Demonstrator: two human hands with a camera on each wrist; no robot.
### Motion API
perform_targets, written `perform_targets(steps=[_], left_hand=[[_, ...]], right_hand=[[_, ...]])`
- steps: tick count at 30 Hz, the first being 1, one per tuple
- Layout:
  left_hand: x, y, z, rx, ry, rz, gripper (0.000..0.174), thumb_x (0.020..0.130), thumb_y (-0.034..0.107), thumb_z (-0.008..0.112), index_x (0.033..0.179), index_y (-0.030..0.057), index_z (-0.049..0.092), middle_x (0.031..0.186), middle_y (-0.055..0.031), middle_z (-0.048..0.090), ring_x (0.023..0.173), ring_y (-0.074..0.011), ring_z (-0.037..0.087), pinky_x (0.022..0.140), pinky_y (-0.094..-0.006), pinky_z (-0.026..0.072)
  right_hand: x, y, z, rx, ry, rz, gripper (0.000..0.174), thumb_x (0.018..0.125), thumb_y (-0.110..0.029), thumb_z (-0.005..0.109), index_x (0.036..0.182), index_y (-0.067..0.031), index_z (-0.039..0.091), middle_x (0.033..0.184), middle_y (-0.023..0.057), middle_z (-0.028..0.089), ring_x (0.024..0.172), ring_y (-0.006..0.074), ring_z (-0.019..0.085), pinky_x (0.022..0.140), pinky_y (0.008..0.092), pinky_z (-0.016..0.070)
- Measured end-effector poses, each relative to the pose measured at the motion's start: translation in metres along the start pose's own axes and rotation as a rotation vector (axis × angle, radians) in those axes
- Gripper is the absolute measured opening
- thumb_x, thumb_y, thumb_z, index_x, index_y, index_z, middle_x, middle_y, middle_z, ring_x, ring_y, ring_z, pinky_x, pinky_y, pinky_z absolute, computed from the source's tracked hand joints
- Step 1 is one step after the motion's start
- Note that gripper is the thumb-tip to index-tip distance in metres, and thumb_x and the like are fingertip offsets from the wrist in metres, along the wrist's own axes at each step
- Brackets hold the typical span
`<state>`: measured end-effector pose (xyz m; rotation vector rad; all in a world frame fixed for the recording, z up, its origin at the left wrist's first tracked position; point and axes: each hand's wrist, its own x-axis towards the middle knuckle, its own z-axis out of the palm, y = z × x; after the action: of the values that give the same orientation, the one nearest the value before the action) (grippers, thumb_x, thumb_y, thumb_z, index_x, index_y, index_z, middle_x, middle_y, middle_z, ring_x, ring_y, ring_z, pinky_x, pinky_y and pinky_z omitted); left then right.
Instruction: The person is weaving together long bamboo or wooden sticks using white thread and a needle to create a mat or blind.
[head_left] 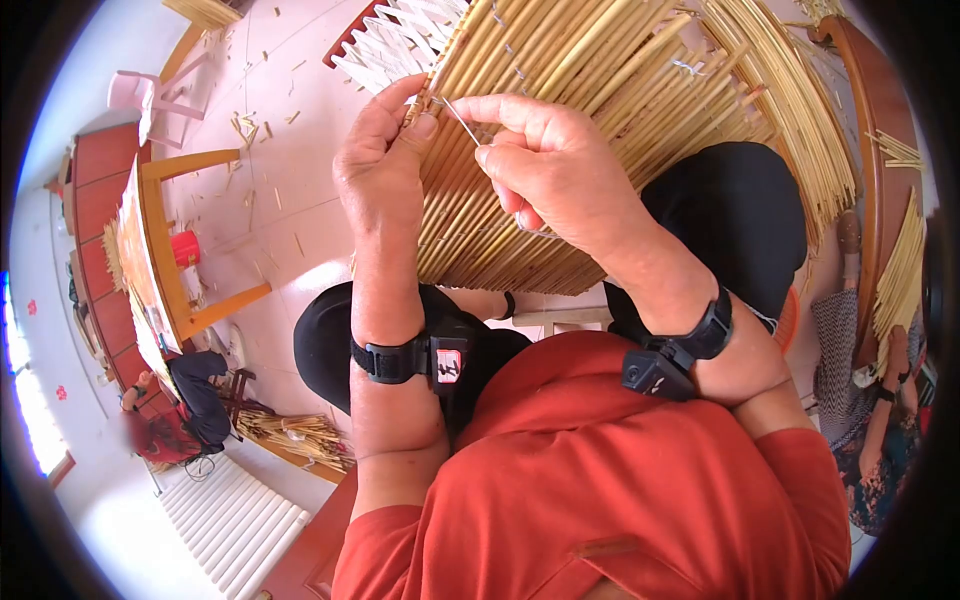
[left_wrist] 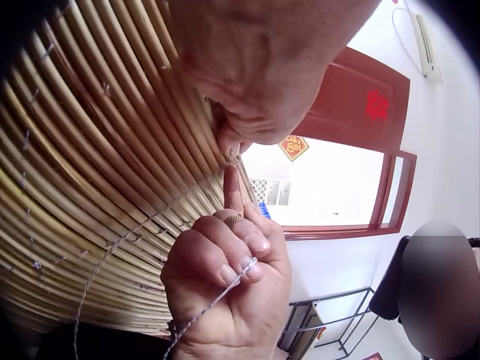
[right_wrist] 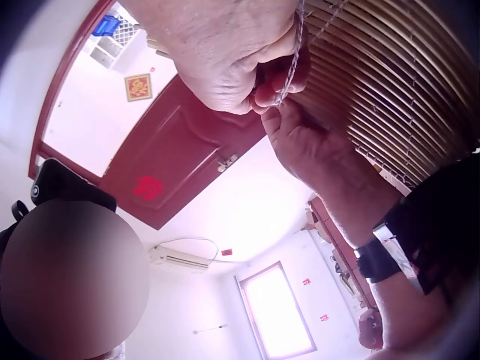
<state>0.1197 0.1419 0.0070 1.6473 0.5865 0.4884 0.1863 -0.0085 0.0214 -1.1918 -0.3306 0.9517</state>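
Note:
A mat of long yellow reeds (head_left: 590, 50), tied together with rows of thread, leans over the person's lap. At its near left edge the left hand (head_left: 383, 160) grips the outermost reed between thumb and fingers. The right hand (head_left: 560, 150) stays close beside it, pinching a thin string (head_left: 462, 124) drawn taut to the edge, with the index finger stretched toward the left fingertips. In the left wrist view, twisted cord (left_wrist: 204, 311) also runs through the right hand's curled fingers. A further length crosses the mat's face in that view.
Reed bundles (head_left: 800, 120) lie beyond the mat on the right, and more reeds (head_left: 295, 437) lie at lower left. A wooden table (head_left: 155, 240) stands on the left. Reed scraps (head_left: 250, 127) litter the floor. Other people (head_left: 185, 425) sit at both sides.

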Motion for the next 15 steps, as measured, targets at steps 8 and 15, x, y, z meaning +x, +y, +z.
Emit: perform_targets(steps=[8, 15], left_hand=[[-0.0014, 0.0011, 0.0002, -0.014, -0.002, -0.006, 0.030, 0.087, -0.001, 0.061, 0.117, 0.0027, 0.063, 0.097, -0.0054, 0.068, 0.086, -0.0086, 0.059, 0.077, -0.0217, 0.0475], [-0.0010, 0.0003, -0.0011, 0.014, 0.007, 0.005, 0.030, 0.087, -0.001, 0.061, 0.117, 0.0034, 0.064, 0.097, -0.0053, 0.068, 0.086, -0.0084, 0.059, 0.076, -0.0213, 0.0477]], right_hand=[[-0.0017, 0.0033, -0.0008, -0.026, -0.004, -0.009, 0.043, 0.091, -0.008, 0.049, 0.133, 0.0008, 0.049, 0.057, -0.0026, 0.047, 0.044, 0.0034, 0.042, 0.040, 0.0177, 0.0354], [-0.0015, 0.0040, -0.0007, -0.028, -0.003, -0.019, 0.043, 0.091, -0.008, 0.048, 0.133, 0.0011, 0.049, 0.056, -0.0021, 0.047, 0.044, 0.0030, 0.042, 0.040, 0.0174, 0.0349]])
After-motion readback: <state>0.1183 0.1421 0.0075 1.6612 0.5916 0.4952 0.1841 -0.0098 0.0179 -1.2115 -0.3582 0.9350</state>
